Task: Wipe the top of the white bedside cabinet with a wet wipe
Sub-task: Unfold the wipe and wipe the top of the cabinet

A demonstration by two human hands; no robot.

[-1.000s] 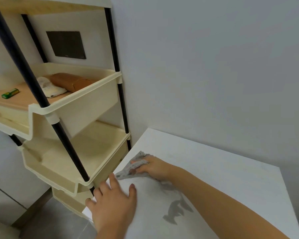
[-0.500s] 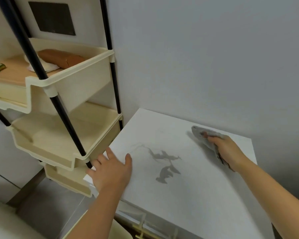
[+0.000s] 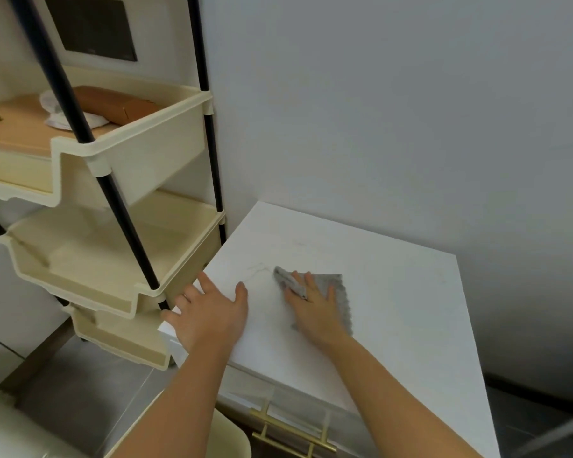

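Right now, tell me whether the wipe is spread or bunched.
Mostly spread: the grey wipe lies flat under the right hand, one corner folded up.

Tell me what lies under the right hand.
The grey wet wipe, spread on the white cabinet top, with the right hand pressing it. The surface beneath the wipe is covered, so unseen.

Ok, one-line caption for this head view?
Right hand presses a grey wet wipe on the white cabinet top; left hand rests near its edge.

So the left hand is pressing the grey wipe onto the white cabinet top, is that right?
Not quite: the head view shows the right hand pressing the grey wipe onto the white cabinet top; the left hand holds nothing.
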